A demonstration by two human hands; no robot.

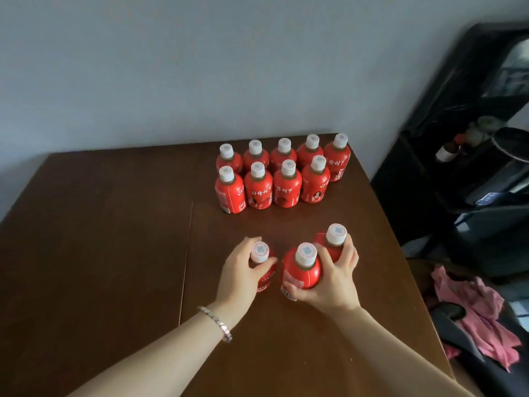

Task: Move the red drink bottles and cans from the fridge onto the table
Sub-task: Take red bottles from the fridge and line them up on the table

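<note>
Several red drink bottles [287,187] with white caps stand in two rows at the back right of the brown table [100,239]. Nearer to me, my left hand [243,272] is wrapped around one red bottle [260,252], upright on or just above the table. My right hand [333,277] holds two more at once: a middle bottle [301,269] and a far right bottle [335,235] between the fingers. All three held bottles are upright, in front of the rows.
A dark fridge or cabinet [458,138] stands to the right of the table, with items on a shelf inside. Pink cloth [475,305] lies over dark things at the lower right. A grey wall runs behind the table.
</note>
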